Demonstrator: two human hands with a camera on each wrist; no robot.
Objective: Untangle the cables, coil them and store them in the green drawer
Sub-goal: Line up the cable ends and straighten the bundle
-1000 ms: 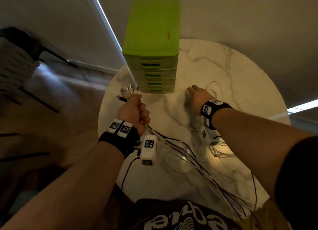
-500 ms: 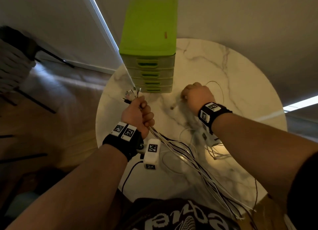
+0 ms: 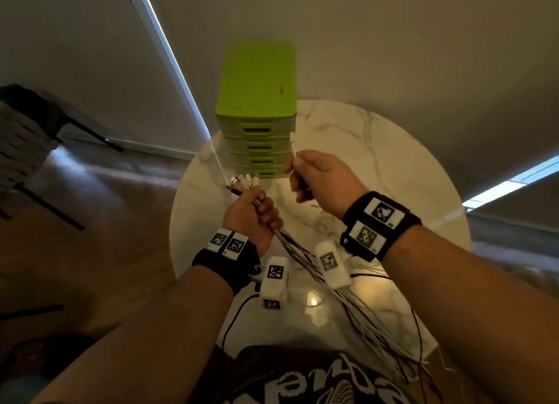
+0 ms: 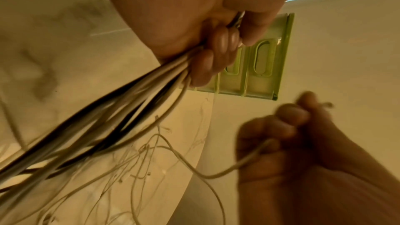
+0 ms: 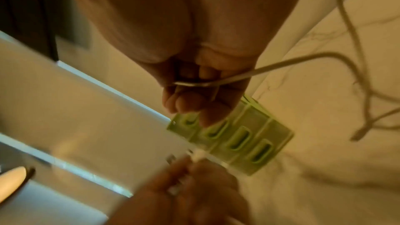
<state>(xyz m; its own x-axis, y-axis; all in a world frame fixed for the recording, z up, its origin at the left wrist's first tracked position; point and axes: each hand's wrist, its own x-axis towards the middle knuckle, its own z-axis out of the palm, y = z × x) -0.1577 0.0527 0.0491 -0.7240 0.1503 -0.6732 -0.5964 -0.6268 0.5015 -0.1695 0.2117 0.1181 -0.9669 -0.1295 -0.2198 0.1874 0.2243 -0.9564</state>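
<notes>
cable bundle point(image 3: 305, 254) past table edge point(image 3: 174, 237)

table: a round white marble top point(image 3: 393, 149) with grey veins
chair: a dark-framed chair point(image 3: 27, 137) stands on the floor, well off the table's left edge
floor: brown wood point(image 3: 106, 222)
wall: plain and pale point(image 3: 393, 40) behind the table

Black wristbands point(image 3: 381, 225) carrying white marker tags; printed black shirt point(image 3: 302, 379).
</notes>
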